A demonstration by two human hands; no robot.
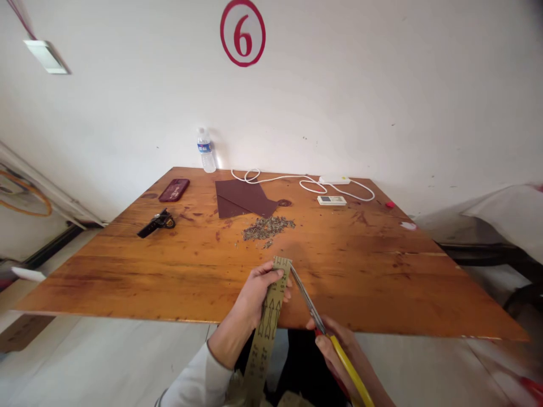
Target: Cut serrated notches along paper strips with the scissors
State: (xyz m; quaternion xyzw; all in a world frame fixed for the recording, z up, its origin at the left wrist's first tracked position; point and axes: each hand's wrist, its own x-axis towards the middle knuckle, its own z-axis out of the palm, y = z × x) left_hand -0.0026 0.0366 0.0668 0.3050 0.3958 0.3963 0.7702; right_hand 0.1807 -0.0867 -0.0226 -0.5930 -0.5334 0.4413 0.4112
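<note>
Left hand [254,294] closed around paper strip [271,308], right hand [339,345] gripping scissors [309,305] at its edge

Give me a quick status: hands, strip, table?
Left hand grips printed strip. Right hand holds scissors at strip's edge. Scrap pile beyond.

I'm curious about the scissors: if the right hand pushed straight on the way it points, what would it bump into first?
Probably the paper strip held by the left hand; the right hand aims its scissors at the strip's top edge, nearly touching.
</note>
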